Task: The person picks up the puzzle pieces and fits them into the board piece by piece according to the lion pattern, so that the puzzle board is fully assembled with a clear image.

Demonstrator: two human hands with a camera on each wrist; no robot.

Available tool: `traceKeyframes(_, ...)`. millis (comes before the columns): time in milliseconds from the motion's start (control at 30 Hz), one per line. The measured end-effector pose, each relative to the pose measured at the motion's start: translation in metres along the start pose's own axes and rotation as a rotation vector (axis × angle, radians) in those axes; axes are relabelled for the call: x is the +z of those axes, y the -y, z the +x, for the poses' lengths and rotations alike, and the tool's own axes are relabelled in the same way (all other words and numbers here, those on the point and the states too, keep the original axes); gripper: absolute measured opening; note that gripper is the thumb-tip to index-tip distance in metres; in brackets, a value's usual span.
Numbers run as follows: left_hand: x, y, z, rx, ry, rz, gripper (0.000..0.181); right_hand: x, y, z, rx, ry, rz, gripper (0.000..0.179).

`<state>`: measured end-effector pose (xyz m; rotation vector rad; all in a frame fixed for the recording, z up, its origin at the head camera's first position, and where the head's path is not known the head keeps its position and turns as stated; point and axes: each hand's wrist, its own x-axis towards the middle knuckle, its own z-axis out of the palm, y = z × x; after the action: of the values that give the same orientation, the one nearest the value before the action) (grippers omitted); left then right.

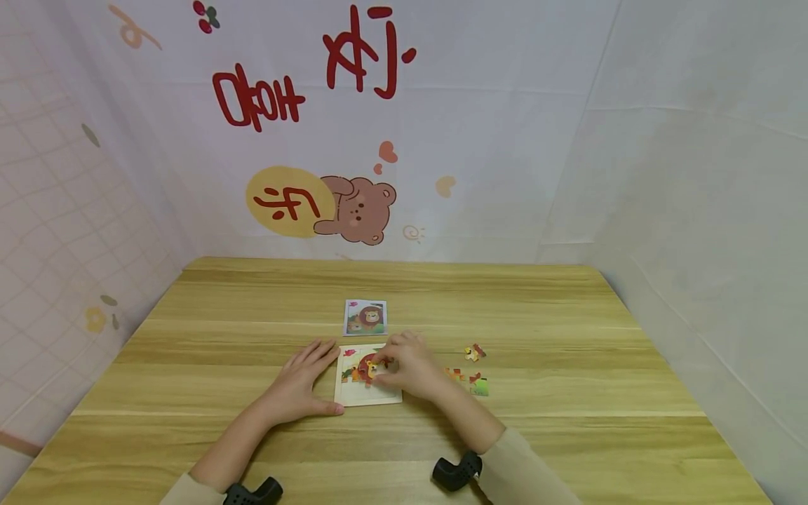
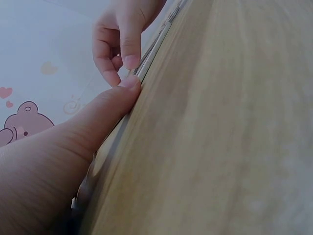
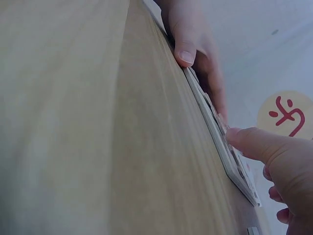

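1. White cloth (image 1: 492, 105) stands behind the table, printed with red characters (image 1: 360, 52), hearts and a brown bear (image 1: 367, 214); a pale grid pattern (image 1: 38, 175) covers the left side.
2. The table (image 1: 536, 301) has a yellowish wood-grain top, its far edge meeting the cloth.
3. A pale puzzle board (image 1: 372, 398) lies flat near the table's middle, well apart from the far edge and the sides. Fitted lion pieces (image 1: 362, 369) cover part of it; its lower strip is bare.
4. A lion picture card (image 1: 365, 318) lies just beyond the board. Loose pieces (image 1: 478, 384) lie in 3 spots to its right, partly behind the right forearm. Wood stretches widely on either side of the 2 arms.
5. The left hand (image 1: 304, 382) is spread wide along the board's left edge, fingers at the upper corner, thumb at the lower part.
6. The right hand (image 1: 407, 365) bends over the board's right half, thumb and fingertips in a narrow grip at the lion's face; I cannot tell whether a piece is between them.
7. The right wrist view shows the board's thin side and the right thumb touching its top; the left wrist view shows the left thumb against the edge, side-on.
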<state>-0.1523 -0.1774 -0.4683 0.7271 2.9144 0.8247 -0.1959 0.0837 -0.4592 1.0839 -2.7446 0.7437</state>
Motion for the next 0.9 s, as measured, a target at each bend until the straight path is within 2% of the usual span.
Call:
traceKeyframes(300,-0.0016,-0.0010,-0.0001,-0.002,0.004,0.006,0.111,0.0028,0.0014,0.0030,0.058,0.043,-0.011,0.027)
traceKeyframes(467,-0.0021,-0.0018,0.0001,-0.001,0.005,0.004,0.110,0.0033,0.0033,0.0030,0.061,0.045,0.003,0.032)
traceKeyframes(900,-0.0012,-0.0008,-0.0001,-0.006,0.007,-0.003,0.111,0.0042,0.0047,0.0026,0.062,0.056,-0.014,0.028)
